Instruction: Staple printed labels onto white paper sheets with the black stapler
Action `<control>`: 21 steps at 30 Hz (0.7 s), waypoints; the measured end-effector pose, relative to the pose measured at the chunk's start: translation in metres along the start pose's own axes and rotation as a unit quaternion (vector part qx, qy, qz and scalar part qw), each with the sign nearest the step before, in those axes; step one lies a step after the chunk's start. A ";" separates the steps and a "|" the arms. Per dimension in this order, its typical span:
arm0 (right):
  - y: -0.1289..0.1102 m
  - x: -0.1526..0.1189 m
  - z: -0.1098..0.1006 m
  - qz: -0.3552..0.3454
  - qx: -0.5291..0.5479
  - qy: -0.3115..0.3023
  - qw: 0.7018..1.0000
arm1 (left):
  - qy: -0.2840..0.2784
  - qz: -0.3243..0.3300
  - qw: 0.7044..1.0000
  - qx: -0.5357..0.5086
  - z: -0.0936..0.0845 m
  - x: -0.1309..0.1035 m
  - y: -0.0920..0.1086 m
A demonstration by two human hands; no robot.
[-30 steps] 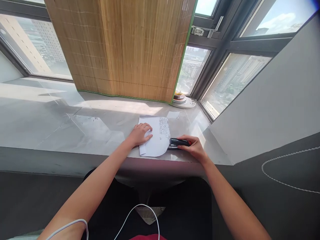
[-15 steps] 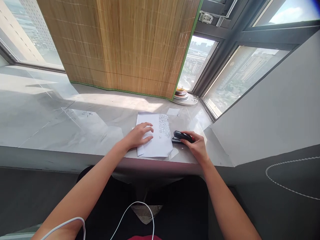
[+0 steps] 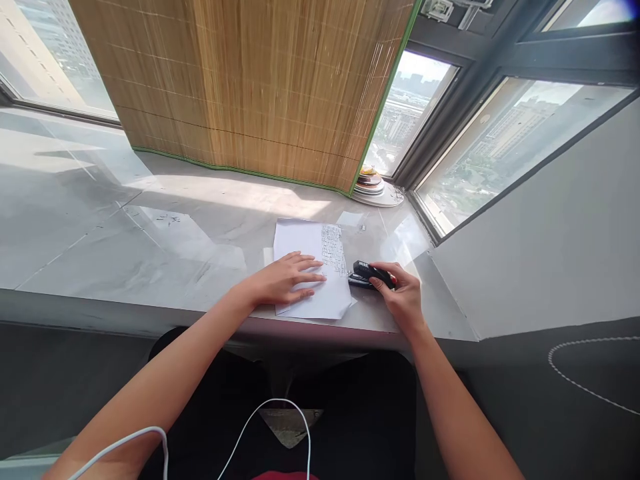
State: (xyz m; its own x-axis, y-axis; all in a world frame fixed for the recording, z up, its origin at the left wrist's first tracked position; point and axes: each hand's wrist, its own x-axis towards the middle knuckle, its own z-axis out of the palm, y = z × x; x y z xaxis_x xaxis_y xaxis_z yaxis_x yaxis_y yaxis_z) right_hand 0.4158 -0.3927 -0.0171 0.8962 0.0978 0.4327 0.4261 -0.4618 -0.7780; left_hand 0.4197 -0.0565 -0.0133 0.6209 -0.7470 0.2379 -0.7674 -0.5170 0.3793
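So the white paper (image 3: 300, 237) lies flat on the pale ledge (image 3: 215, 220), near its front edge, with a dense patch of dark marks (image 3: 333, 250) down its right side. Can't tell if those are staples or print. Paper's gonna be light and floppy, easy to skid or crease on that smooth top, so a flat palm near the middle beats pinching a corner. Left hand (image 3: 287, 279) is doing pretty much that: palm down, fingers spread, gripping nothing. The black stapler (image 3: 373, 272) sits by the paper's right edge, probably stiff and a bit heavier, best held around its back half. Right hand (image 3: 404, 293) has it there, thumb and fingers curled around it. Can't tell if its nose touches the sheet.
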 end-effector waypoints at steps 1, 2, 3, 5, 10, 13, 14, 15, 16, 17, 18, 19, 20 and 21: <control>0.000 0.000 0.000 -0.004 -0.006 0.004 1.000 | 0.002 0.004 1.000 -0.005 0.000 0.000 0.001; 0.000 0.001 0.000 -0.008 -0.010 0.004 1.000 | 0.004 0.007 1.000 -0.011 -0.001 0.001 0.002; -0.001 0.001 0.000 -0.013 -0.012 0.001 1.000 | 0.006 0.009 1.000 -0.018 -0.001 0.002 0.003; -0.002 0.001 0.001 -0.028 -0.015 -0.009 0.999 | 0.001 0.008 1.000 -0.023 0.000 0.003 0.004; -0.007 0.002 0.003 -0.079 -0.031 -0.014 0.996 | -0.007 0.001 0.999 -0.031 0.003 0.002 0.003; -0.007 0.003 0.004 -0.092 -0.038 -0.011 0.995 | 0.006 0.010 0.999 -0.035 0.003 0.002 0.005; -0.007 0.003 0.004 -0.094 -0.039 -0.007 0.995 | 0.010 0.016 0.999 -0.033 0.003 0.003 0.007; -0.007 0.004 0.004 -0.095 -0.040 -0.002 0.995 | 0.014 0.022 0.999 -0.031 0.002 0.004 0.009; -0.006 0.004 0.004 -0.095 -0.040 0.002 0.995 | 0.014 0.029 0.999 -0.028 0.001 0.006 0.012; -0.006 0.004 0.004 -0.095 -0.040 0.005 0.995 | 0.011 0.034 0.999 -0.024 -0.001 0.009 0.014; -0.006 0.005 0.004 -0.095 -0.040 0.006 0.995 | 0.006 0.038 0.999 -0.019 -0.003 0.012 0.017; -0.005 0.005 0.004 -0.096 -0.041 0.007 0.994 | 0.001 0.038 0.999 -0.015 -0.004 0.016 0.019; -0.005 0.005 0.003 -0.098 -0.044 0.006 0.994 | -0.005 0.035 0.999 -0.012 -0.006 0.020 0.020; -0.005 0.005 0.003 -0.100 -0.047 0.005 0.994 | -0.010 0.032 0.999 -0.013 -0.007 0.024 0.020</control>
State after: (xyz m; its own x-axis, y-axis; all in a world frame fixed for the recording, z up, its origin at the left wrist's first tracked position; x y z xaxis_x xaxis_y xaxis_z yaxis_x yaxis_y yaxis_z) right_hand 0.4190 -0.3869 -0.0123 0.7936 0.1872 0.5789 0.5813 -0.5140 -0.6308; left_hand 0.4205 -0.0819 0.0062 0.5671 -0.7867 0.2439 -0.8008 -0.4572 0.3869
